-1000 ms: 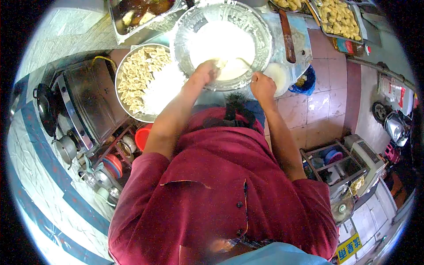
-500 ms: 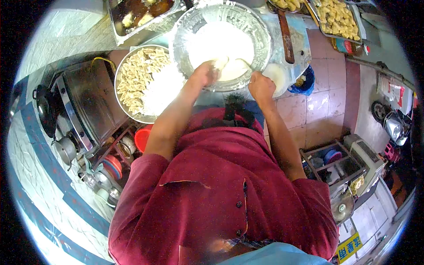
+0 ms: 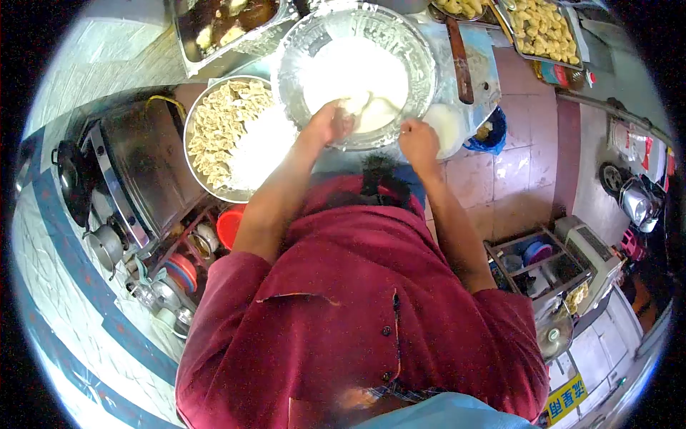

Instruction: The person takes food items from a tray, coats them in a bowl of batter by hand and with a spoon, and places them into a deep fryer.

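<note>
A large metal bowl (image 3: 426, 71) of white batter (image 3: 354, 71) stands in front of me, its middle washed out by glare. Over its near left rim my left hand (image 3: 330, 125) is closed on a pale, batter-coated piece (image 3: 355, 104). At the near right rim my right hand (image 3: 419, 143) is closed round the thin handle of a spoon, whose head (image 3: 379, 114) lies in the batter and is hard to make out. To the left is a round tray (image 3: 189, 146) of folded dumplings (image 3: 225, 121). A pale round container (image 3: 446, 129) sits beside my right hand.
A square fryer (image 3: 189, 61) with dark oil and frying pieces is at the back left. A wooden-handled cleaver (image 3: 459, 64) lies right of the bowl. A tray of golden pieces (image 3: 543, 32) is at the back right. A blue-lined bin (image 3: 493, 136) stands on the floor.
My right hand has shifted slightly left and down at the bowl's rim, and the spoon handle shows less. My left hand stays almost in place. The whole view has shifted a little.
</note>
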{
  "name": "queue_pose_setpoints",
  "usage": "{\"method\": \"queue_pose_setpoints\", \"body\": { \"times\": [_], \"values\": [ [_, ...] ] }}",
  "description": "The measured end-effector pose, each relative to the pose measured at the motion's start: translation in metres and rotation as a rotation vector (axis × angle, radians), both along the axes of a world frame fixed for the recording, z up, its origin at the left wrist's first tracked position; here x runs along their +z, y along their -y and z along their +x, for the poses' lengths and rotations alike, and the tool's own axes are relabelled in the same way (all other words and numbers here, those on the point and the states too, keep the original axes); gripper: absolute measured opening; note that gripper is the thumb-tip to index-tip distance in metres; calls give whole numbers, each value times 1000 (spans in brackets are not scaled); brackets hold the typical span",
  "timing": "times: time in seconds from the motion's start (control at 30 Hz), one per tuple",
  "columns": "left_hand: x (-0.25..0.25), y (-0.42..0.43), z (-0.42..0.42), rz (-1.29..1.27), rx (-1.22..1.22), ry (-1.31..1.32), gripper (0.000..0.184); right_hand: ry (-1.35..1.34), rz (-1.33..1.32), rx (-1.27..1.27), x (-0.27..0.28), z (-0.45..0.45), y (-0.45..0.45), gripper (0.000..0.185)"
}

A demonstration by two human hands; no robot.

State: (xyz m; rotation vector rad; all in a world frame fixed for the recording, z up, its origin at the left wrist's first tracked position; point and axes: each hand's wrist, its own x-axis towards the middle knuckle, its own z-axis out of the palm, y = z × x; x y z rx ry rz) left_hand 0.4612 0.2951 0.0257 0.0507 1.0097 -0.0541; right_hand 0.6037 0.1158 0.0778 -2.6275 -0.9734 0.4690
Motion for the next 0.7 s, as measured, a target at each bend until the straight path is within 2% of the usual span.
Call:
{"method": "queue_pose_setpoints", "body": {
  "times": [0.1, 0.13, 0.2, 0.3, 0.33, 0.4, 0.47, 0.53, 0.57, 0.6, 0.63, 0.67, 0.7],
  "values": [
    [13, -1, -1, -59, -48, 47, 26, -468, 42, -33, -10, -11, -8, 17],
    [22, 1, -4, -58, -46, 82, 27, -639, 192, -109, -16, -12, -12, 22],
    [35, 2, -3, -44, -28, 93, 28, -693, 405, -74, -44, 7, -9, 20],
    [37, -13, -12, -14, 35, 165, 27, -1176, 535, -688, 14, 25, -37, 15],
    [35, -25, -17, -39, 53, 222, 22, -1253, 546, -698, 16, 36, -35, 13],
    [54, -56, -25, 113, 161, 239, 26, -1071, 483, -661, 27, 43, -34, 15],
    [78, -91, -37, 210, 256, 192, 28, -1016, 475, -600, 15, 47, -22, 17],
    [87, -153, -47, 468, 89, 247, 25, -982, 435, -562, 7, 40, -12, 18],
    [100, -180, -49, 483, 122, 106, 25, -977, 400, -552, 7, 36, -7, 19],
    [120, -196, -44, 685, 176, -1, 26, -971, 367, -543, 7, 33, -1, 19],
    [137, -219, -43, 771, 128, -40, 27, -939, 355, -525, 6, 28, 4, 20],
    [126, -250, -50, 799, 148, 8, 26, -908, 344, -507, 4, 22, 9, 20],
    [111, -303, -59, 897, 65, -43, 23, -879, 341, -485, 2, 19, 8, 20]
  ]
}}
